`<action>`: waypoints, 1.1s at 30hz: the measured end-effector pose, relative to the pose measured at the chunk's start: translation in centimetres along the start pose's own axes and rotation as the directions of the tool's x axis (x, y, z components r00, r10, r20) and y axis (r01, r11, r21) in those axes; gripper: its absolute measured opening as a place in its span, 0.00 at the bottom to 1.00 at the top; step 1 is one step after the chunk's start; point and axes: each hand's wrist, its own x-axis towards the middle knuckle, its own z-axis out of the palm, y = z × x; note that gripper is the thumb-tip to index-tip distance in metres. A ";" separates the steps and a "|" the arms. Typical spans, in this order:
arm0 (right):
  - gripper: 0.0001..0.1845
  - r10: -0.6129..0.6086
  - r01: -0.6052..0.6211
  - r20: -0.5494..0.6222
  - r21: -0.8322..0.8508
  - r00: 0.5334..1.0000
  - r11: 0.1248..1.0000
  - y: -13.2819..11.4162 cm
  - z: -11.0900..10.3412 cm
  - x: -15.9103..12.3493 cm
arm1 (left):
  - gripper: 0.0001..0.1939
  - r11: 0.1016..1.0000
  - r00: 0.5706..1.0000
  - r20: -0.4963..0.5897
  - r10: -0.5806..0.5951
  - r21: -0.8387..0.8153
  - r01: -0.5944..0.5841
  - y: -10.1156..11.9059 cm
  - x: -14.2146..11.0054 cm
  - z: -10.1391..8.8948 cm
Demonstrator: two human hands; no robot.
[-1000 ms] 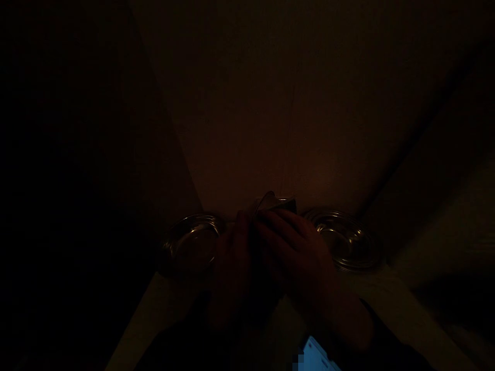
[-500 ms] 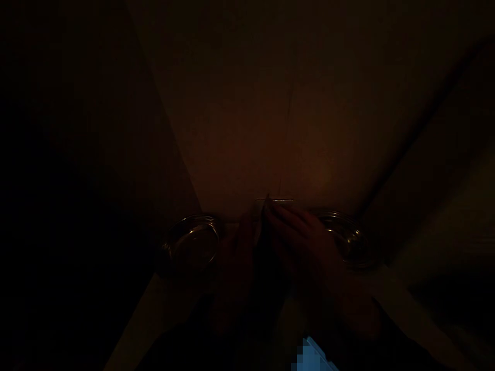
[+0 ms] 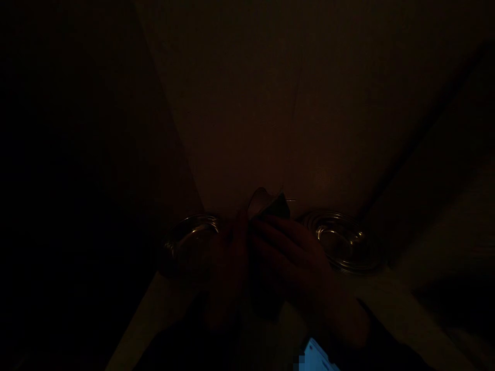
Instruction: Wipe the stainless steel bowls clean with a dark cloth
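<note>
The scene is very dark. My left hand [image 3: 228,268] and my right hand [image 3: 297,257] are pressed together in the middle, both closed around a small dark object [image 3: 266,205] with a pale curved edge that sticks up above my fingertips. What the object is cannot be made out. A shiny metal bowl [image 3: 191,242] sits just left of my left hand. A second shiny metal dish [image 3: 342,242] sits just right of my right hand. Both stand on a pale surface [image 3: 154,304].
A plain wall [image 3: 270,103] rises right behind the bowls, with dark panels angling in at left and right. A small blue glowing thing [image 3: 315,358] shows at the bottom edge near my right sleeve.
The object in my hands has turned: half a second ago only a thin edge showed, now a pale curved flap stands up again. My hands stay in the same spot.
</note>
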 end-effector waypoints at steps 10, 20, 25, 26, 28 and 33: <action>0.14 0.125 -0.125 0.024 -0.015 0.992 0.992 -0.2 -0.2 -0.2 | 0.15 1.000 0.999 -0.037 0.000 0.027 0.001 0.2 0.0 0.0; 0.11 0.028 -0.028 -0.006 0.014 1.000 1.000 0.2 0.4 -0.4 | 0.15 0.999 0.999 0.031 0.038 0.028 -0.039 -0.4 0.3 -0.1; 0.12 0.005 -0.005 0.015 0.023 1.000 1.000 0.1 0.4 -0.3 | 0.11 0.999 0.999 -0.010 0.036 -0.008 -0.036 0.0 0.2 0.0; 0.12 0.004 -0.004 0.013 0.025 1.000 1.000 0.0 0.4 -0.3 | 0.11 0.999 0.999 -0.022 0.032 -0.002 -0.032 0.1 0.2 0.0; 0.11 0.011 -0.011 -0.005 0.024 1.000 1.000 0.0 0.4 -0.3 | 0.11 1.000 0.999 -0.025 0.024 0.014 -0.024 0.3 0.1 0.0; 0.15 0.153 -0.153 -0.002 0.008 0.988 0.988 0.7 0.1 -0.1 | 0.12 1.000 0.999 0.030 0.023 -0.004 -0.023 0.3 -0.2 0.0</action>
